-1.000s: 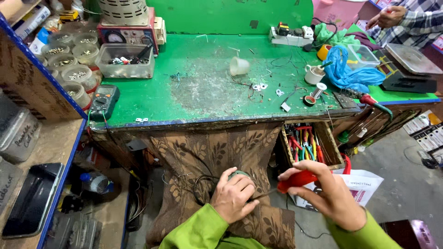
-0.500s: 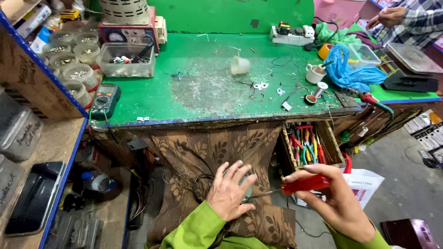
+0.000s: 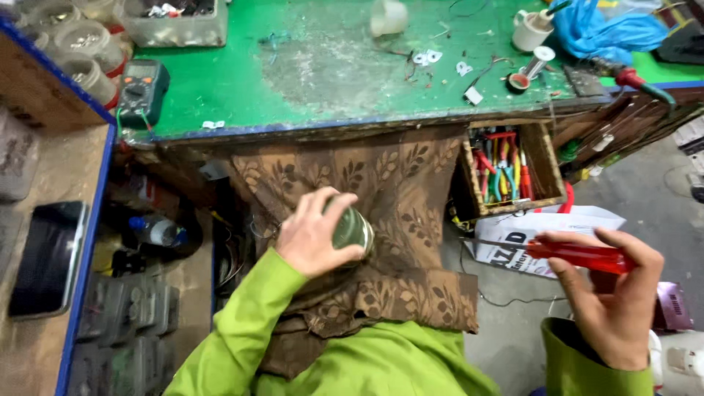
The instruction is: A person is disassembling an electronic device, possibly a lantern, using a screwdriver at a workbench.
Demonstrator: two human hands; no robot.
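**Round part on the lap, screwdriver held off to one side**

The left hand (image 3: 315,235) has its grip wrapped over a round, greenish metal part (image 3: 353,229) resting on the brown patterned cloth (image 3: 396,183) across the lap, below the green surface (image 3: 220,81). The part peeks out past the fingertips, only half covered. The right hand (image 3: 612,301) pinches a red-handled screwdriver (image 3: 579,254), well apart from the part. On soft cloth the part could roll or slip free; the shaft could catch the wires beneath.

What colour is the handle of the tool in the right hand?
Translucent red; the tool handle shows best in the head view, held in the right hand.
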